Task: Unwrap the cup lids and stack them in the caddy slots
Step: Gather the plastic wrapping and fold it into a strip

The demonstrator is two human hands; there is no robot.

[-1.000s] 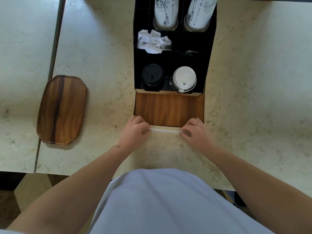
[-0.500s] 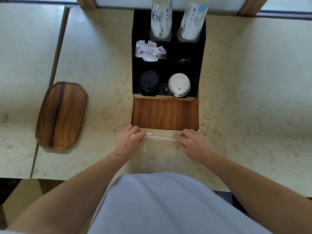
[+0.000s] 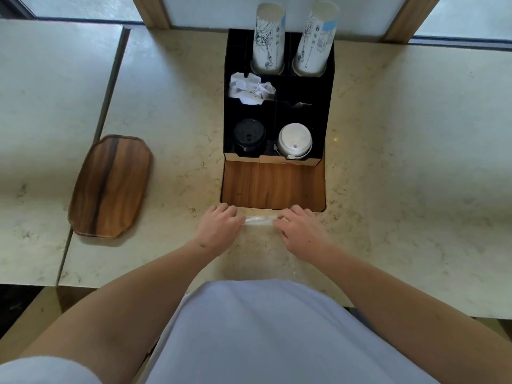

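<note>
- While black lids and white lids already fill the caddy slots at centre frame, stacking looks done.
- Left hand and right hand pinch the clear wrapper on the worktop, lower centre; discarding remains.

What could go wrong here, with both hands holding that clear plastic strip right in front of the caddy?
The clear plastic wrap, pinched between the left hand and the right hand, is thin and nearly invisible against the counter, so it may slip or tear unevenly. The hands work close to the caddy; a sudden tug could nudge it and perhaps topple the tall cup stacks at the back.
</note>
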